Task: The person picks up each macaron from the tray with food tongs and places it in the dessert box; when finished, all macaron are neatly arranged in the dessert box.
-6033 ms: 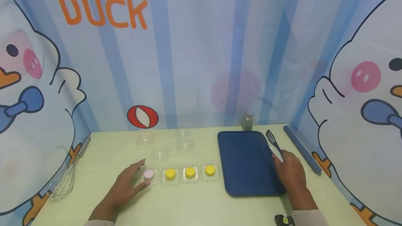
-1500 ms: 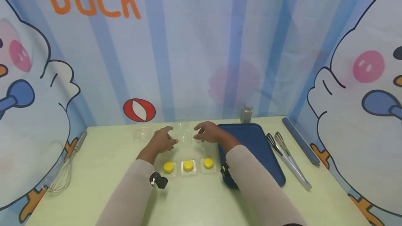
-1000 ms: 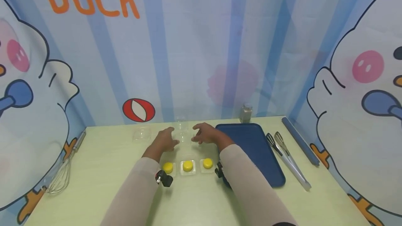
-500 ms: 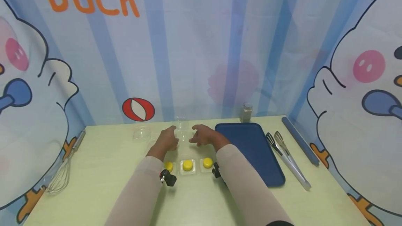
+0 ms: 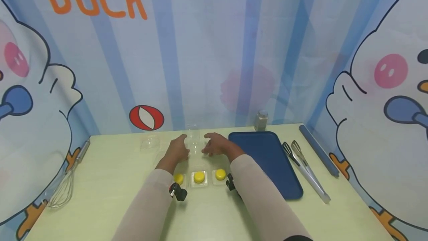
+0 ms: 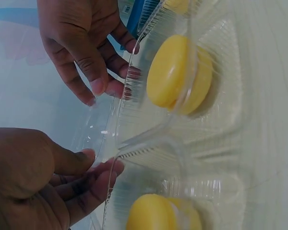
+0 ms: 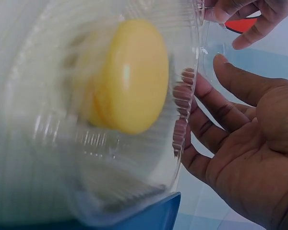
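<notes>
Above the row of macarons, my left hand (image 5: pixel 175 152) and right hand (image 5: pixel 219 144) face each other. Between them is a clear plastic lid (image 5: pixel 195 147), hard to make out; thumb and fingers of each hand seem to pinch its opposite sides. Close up, the left wrist view shows the see-through lid (image 6: pixel 97 125) spanning the two thumbs. Nearer to me, yellow macarons (image 5: pixel 199 177) sit in clear plastic trays (image 5: pixel 199 185). My left sleeve partly covers the leftmost yellow one (image 5: pixel 178 179). Tray edges hide some fingertips in both wrist views.
More clear lids (image 5: pixel 150 143) stand along the back. To the right lies a blue tray (image 5: pixel 267 163), with tongs (image 5: pixel 305 172) beside it. A small jar (image 5: pixel 261 121) stands behind the tray, a whisk (image 5: pixel 68 179) lies far left, and a blue-grey bar (image 5: pixel 319 151) far right.
Six seconds ago my right hand held the tongs over the blue tray; they now lie beside it. Both hands moved to the middle, then drew slightly closer together around the lid.
</notes>
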{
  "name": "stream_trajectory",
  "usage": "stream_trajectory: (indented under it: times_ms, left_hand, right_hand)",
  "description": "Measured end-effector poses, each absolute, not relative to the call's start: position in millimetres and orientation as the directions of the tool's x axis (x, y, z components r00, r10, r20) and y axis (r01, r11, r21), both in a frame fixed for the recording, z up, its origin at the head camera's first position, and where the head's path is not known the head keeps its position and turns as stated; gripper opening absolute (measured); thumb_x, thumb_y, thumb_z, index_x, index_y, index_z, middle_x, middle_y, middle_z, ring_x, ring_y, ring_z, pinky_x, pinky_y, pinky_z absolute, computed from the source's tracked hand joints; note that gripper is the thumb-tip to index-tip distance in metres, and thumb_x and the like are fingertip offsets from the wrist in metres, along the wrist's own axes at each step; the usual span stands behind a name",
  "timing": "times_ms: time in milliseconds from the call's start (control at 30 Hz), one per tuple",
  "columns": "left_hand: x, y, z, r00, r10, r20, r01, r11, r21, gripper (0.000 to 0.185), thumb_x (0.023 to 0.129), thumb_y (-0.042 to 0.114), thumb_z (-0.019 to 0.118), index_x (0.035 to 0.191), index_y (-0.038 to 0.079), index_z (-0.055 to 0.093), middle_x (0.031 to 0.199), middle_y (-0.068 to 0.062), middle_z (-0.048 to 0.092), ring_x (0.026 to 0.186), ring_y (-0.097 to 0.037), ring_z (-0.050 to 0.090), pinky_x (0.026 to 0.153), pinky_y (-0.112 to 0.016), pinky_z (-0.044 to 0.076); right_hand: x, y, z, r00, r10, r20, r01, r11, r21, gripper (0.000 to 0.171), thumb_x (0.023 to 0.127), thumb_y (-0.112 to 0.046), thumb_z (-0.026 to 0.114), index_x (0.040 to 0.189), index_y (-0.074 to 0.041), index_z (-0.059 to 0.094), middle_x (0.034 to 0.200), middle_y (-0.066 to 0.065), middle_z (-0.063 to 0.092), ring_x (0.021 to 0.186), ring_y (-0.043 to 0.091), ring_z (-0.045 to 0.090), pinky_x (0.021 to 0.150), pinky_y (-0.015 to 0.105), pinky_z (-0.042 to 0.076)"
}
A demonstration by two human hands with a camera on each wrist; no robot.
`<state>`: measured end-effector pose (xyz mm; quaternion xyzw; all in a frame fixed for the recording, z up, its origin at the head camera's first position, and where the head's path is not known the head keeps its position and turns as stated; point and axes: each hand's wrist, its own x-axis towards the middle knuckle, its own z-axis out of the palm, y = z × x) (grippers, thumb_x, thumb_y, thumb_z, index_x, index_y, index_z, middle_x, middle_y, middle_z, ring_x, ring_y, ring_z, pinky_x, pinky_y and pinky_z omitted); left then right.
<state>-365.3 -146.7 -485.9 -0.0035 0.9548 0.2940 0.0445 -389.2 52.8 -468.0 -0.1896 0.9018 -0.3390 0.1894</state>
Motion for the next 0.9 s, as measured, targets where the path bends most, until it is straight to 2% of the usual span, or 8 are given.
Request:
stream_trajectory:
  times_ms: [100,200,267,333,400,500,733,900]
  left_hand:
    - [-363,-148,-485,-0.996,0.041,-0.079,-0.014,0.806,0.592,0.078,0.097,-0.001,0.076,0.165,0.002,0.039,0.142,-0.027,0.069,0.132,-0.042,0.068,0.122,-0.054,0.05]
    - [-362,-149,-485,-0.992,0.088,-0.09,0.009,0.76,0.65,0.082,0.099,-0.003,0.074,0.169,0.006,0.034,0.118,-0.023,0.076,0.1,-0.031,0.08,0.1,-0.045,0.064]
    - [-360,-150,-485,-0.988,0.123,-0.093,0.024,0.716,0.698,0.08,0.101,-0.004,0.07,0.171,0.008,0.032,0.107,-0.02,0.076,0.08,-0.023,0.079,0.082,-0.038,0.067]
    - [-359,-151,-485,-0.984,0.159,-0.079,0.048,0.67,0.74,0.077,0.103,-0.005,0.067,0.171,0.009,0.032,0.106,-0.02,0.076,0.072,-0.019,0.078,0.072,-0.033,0.066]
    - [-357,-152,-485,-0.982,0.181,-0.061,0.068,0.629,0.774,0.074,0.104,-0.004,0.065,0.17,0.009,0.034,0.108,-0.021,0.075,0.071,-0.019,0.078,0.07,-0.032,0.066]
    - [-355,-152,-485,-0.978,0.204,-0.043,0.086,0.584,0.807,0.069,0.106,-0.004,0.062,0.169,0.01,0.037,0.115,-0.024,0.074,0.075,-0.021,0.079,0.072,-0.034,0.068]
    - [-351,-152,-485,-0.968,0.25,-0.015,0.121,0.519,0.846,0.06,0.106,-0.006,0.058,0.163,0.012,0.045,0.115,-0.022,0.074,0.082,-0.022,0.082,0.077,-0.037,0.069]
    - [-346,-154,-483,-0.956,0.293,0.019,0.169,0.497,0.851,0.054,0.108,-0.003,0.058,0.159,0.014,0.05,0.119,-0.022,0.078,0.093,-0.025,0.083,0.087,-0.039,0.069]
  right_hand:
    - [-393,55,-469,-0.86,-0.475,-0.184,-0.232,0.687,-0.688,0.076,0.1,-0.01,0.078,0.165,0.001,0.04,0.114,0.018,0.082,0.095,0.028,0.08,0.1,0.04,0.061]
    - [-395,59,-468,-0.853,-0.498,-0.155,-0.265,0.671,-0.692,0.074,0.098,-0.007,0.078,0.163,0.002,0.044,0.109,0.017,0.083,0.092,0.027,0.08,0.096,0.038,0.063]
    - [-394,61,-466,-0.846,-0.515,-0.14,-0.283,0.654,-0.701,0.071,0.099,-0.006,0.077,0.162,0.002,0.046,0.108,0.018,0.083,0.091,0.027,0.081,0.091,0.037,0.064]
    - [-393,65,-463,-0.84,-0.528,-0.128,-0.292,0.637,-0.713,0.069,0.1,-0.004,0.076,0.162,0.002,0.047,0.108,0.019,0.083,0.088,0.027,0.081,0.086,0.036,0.064]
    - [-392,68,-460,-0.836,-0.535,-0.12,-0.294,0.622,-0.725,0.067,0.101,-0.003,0.074,0.162,0.001,0.047,0.109,0.019,0.083,0.084,0.025,0.08,0.081,0.036,0.064]
    - [-389,73,-456,-0.83,-0.546,-0.117,-0.292,0.604,-0.742,0.064,0.103,-0.003,0.071,0.163,-0.001,0.047,0.11,0.019,0.082,0.078,0.021,0.078,0.081,0.039,0.065]
    - [-379,81,-454,-0.825,-0.558,-0.088,-0.306,0.573,-0.76,0.063,0.107,-0.003,0.066,0.166,-0.007,0.044,0.112,0.017,0.08,0.087,0.031,0.08,0.09,0.046,0.065]
    - [-373,87,-454,-0.815,-0.578,-0.045,-0.338,0.536,-0.773,0.054,0.107,-0.003,0.066,0.16,-0.001,0.052,0.115,0.021,0.079,0.088,0.032,0.081,0.091,0.043,0.066]
